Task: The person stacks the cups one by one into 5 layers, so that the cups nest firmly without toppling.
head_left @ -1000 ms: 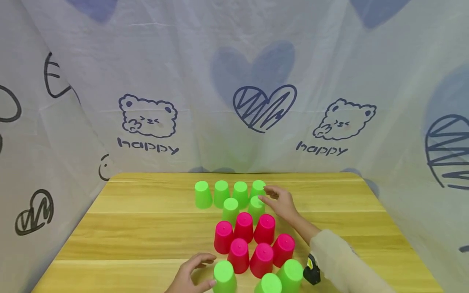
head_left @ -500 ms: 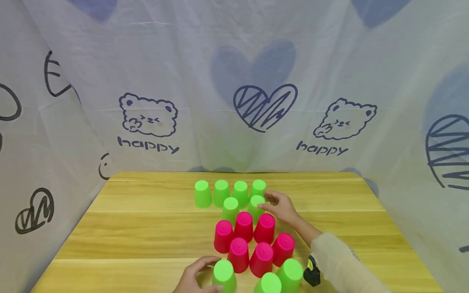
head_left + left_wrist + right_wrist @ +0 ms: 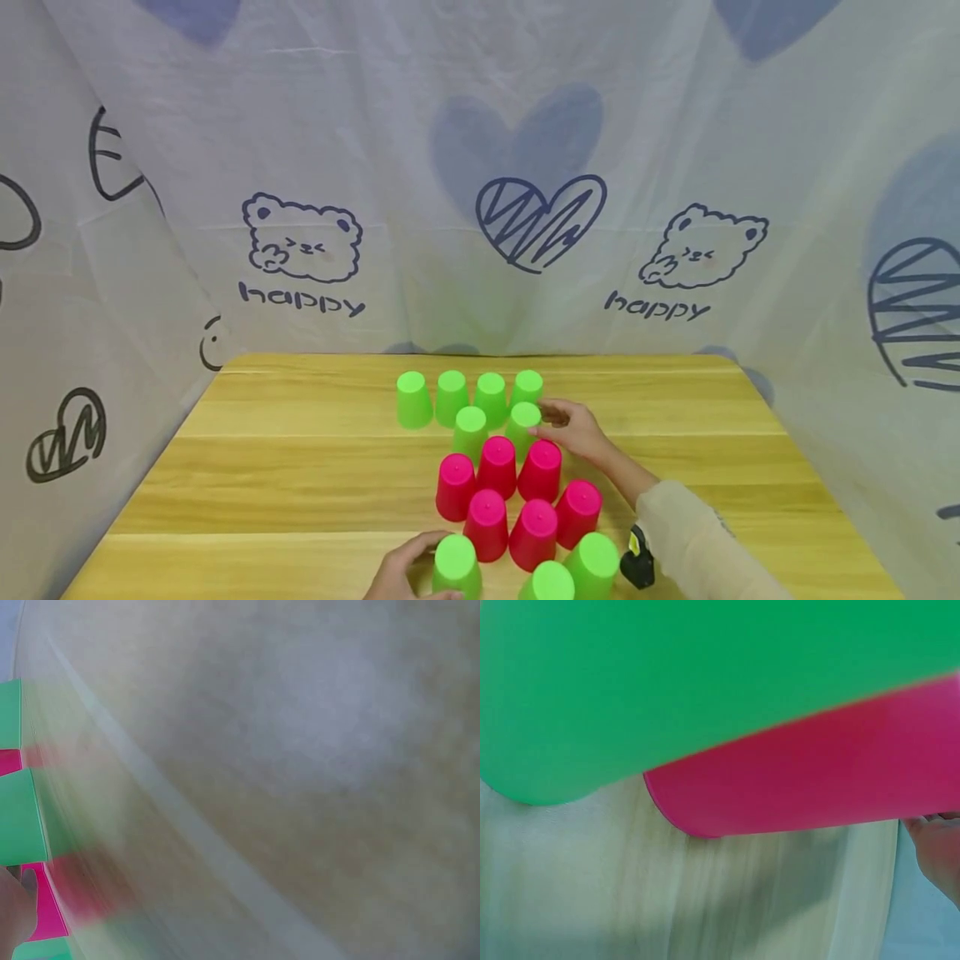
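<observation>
Upside-down plastic cups stand on the wooden table. My left hand (image 3: 399,573) curves round a green cup (image 3: 456,567) at the front left of the group, fingers behind it and thumb in front. Farther back, my right hand (image 3: 577,432) holds the right-hand green cup (image 3: 523,429) of the second row, thumb on its near side; the far fingertips are hidden behind it. Between the hands stand several pink cups (image 3: 486,525). The left wrist view shows part of the hand (image 3: 16,911) at its left edge; in the right wrist view the hand (image 3: 939,855) shows at the right edge.
A row of several green cups (image 3: 452,400) stands at the back, with another green cup (image 3: 470,433) before it. Two more green cups (image 3: 592,567) are at the front right, near a black wrist device (image 3: 637,560). A printed white curtain (image 3: 420,167) encloses the wooden table (image 3: 285,483).
My left hand has moved right and closed in round the front-left green cup. The right hand has come lower and nearer, its thumb now against the second-row green cup. The cups have stayed put.
</observation>
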`<action>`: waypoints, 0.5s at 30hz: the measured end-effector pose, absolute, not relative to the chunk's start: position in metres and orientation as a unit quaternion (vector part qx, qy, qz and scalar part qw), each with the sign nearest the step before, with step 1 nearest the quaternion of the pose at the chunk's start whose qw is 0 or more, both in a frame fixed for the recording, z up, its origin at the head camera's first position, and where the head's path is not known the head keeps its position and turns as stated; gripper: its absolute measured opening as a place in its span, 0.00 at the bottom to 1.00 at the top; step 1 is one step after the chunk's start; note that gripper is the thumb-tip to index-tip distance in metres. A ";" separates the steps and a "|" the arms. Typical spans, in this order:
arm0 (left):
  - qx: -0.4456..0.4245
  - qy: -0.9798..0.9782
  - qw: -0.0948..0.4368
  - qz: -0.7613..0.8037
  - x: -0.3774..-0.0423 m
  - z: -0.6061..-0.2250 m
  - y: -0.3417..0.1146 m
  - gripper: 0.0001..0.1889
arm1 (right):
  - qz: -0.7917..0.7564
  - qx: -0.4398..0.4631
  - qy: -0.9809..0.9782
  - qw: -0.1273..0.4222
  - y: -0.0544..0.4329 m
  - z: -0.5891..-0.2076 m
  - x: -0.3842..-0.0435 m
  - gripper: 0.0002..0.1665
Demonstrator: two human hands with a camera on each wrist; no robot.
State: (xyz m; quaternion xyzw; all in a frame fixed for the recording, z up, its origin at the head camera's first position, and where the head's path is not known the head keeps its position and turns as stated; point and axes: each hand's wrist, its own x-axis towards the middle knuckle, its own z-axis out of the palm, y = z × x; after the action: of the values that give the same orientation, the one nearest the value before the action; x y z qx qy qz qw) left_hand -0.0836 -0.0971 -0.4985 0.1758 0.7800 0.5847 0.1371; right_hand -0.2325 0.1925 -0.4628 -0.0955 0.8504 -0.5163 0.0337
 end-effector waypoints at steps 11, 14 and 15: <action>0.170 0.783 0.132 0.583 -0.083 -0.497 -0.097 0.29 | -0.503 -0.126 0.852 0.073 0.191 -0.457 -0.242 0.30; 0.177 0.786 0.128 0.578 -0.084 -0.499 -0.098 0.28 | -0.506 -0.133 0.848 0.080 0.191 -0.457 -0.242 0.29; 0.184 0.788 0.122 0.575 -0.084 -0.500 -0.098 0.28 | -0.506 -0.134 0.848 0.083 0.191 -0.456 -0.241 0.29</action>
State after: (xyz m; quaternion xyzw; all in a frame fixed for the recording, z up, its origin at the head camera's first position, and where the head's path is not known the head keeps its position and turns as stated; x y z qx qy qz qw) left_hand -0.0839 -0.0984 -0.4995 0.1841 0.7880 0.5747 0.1220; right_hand -0.2415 0.1915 -0.4563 -0.1343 0.8480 -0.5058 0.0833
